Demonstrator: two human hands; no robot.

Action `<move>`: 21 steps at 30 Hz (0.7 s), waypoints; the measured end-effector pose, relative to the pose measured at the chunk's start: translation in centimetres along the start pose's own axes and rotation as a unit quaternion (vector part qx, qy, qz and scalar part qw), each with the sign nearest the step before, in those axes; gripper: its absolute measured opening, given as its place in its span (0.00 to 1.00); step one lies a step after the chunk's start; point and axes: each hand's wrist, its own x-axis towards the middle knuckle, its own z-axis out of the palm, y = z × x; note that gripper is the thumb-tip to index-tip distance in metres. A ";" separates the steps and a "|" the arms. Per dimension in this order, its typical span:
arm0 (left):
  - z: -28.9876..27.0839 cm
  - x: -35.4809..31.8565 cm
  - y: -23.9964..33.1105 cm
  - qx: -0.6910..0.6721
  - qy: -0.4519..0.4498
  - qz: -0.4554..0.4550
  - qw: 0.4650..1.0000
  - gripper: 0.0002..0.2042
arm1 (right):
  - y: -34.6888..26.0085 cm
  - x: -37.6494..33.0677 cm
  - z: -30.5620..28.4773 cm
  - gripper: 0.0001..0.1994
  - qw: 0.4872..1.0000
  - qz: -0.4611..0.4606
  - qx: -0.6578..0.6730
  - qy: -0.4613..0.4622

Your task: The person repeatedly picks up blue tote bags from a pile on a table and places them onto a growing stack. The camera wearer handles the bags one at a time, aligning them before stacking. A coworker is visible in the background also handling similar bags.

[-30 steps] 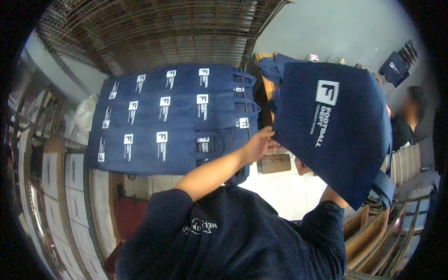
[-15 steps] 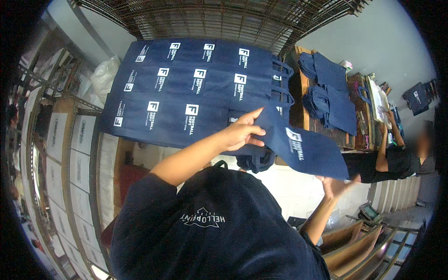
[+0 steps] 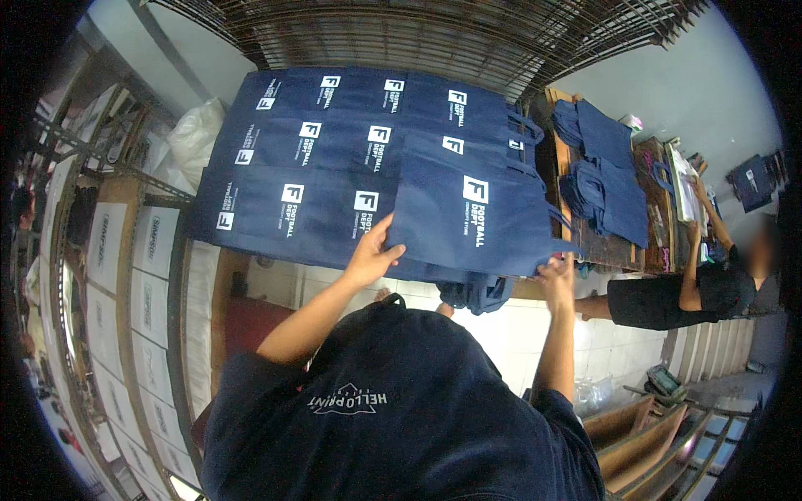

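A navy blue tote bag (image 3: 447, 221) with a white printed emblem and lettering lies at the front right of a table spread with rows of similar navy bags (image 3: 326, 175). My left hand (image 3: 373, 255) is closed on its near left corner, the thumb on the near side and the fingertips partly hidden. At the near right corner, close to the handles (image 3: 561, 219), my right hand (image 3: 556, 280) pinches the bag's edge. The bag overlaps neighbouring bags and looks nearly flat, its near edge slightly raised.
More navy bags (image 3: 614, 200) are piled on a wooden table (image 3: 576, 238) to the right, where another person (image 3: 710, 284) works. Dark bags (image 3: 476, 294) hang below the near table edge. A metal wire rack (image 3: 451, 42) spans the far side; shelving (image 3: 175, 292) stands left.
The bag has swung from hanging tilted at the right to lying over the table's front right. My right hand rose toward the table, and my left hand moved left and slightly nearer.
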 end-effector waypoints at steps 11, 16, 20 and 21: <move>-2.8 0.3 -11.9 0.374 0.133 -0.038 0.917 0.31 | 12.0 2.4 1.9 0.47 0.975 0.139 -0.153 0.087; -3.1 0.2 -10.9 0.379 0.123 -0.046 0.916 0.30 | 13.1 3.0 1.8 0.46 0.978 0.126 -0.128 0.103; -3.5 0.5 -10.4 0.389 0.109 -0.058 0.913 0.30 | 14.2 3.5 1.8 0.44 0.975 0.103 -0.162 0.114; -3.6 0.4 -10.7 0.396 0.112 -0.051 0.910 0.30 | 14.1 3.4 1.9 0.44 0.974 0.108 -0.166 0.113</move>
